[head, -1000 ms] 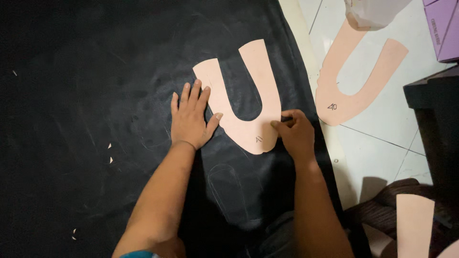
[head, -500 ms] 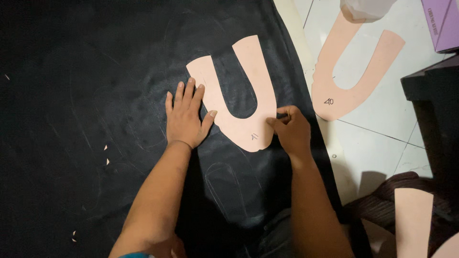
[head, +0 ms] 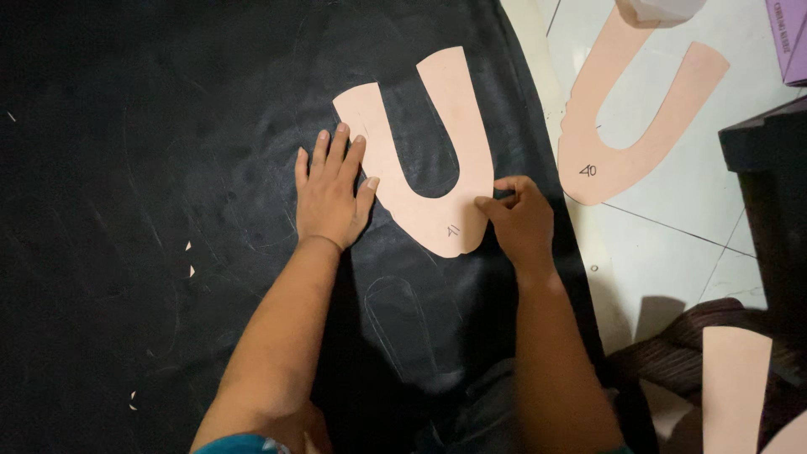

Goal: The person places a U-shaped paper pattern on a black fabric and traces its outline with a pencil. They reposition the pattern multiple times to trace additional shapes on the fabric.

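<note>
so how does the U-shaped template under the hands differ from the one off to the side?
The near U-shaped template lies on the black sheet; the far U-shaped template lies on the pale tiled floor. The near one has the left hand flat at its edge and the right hand pinched at its base; nothing touches the far one. Both are peach card, marked near the curve.
</note>
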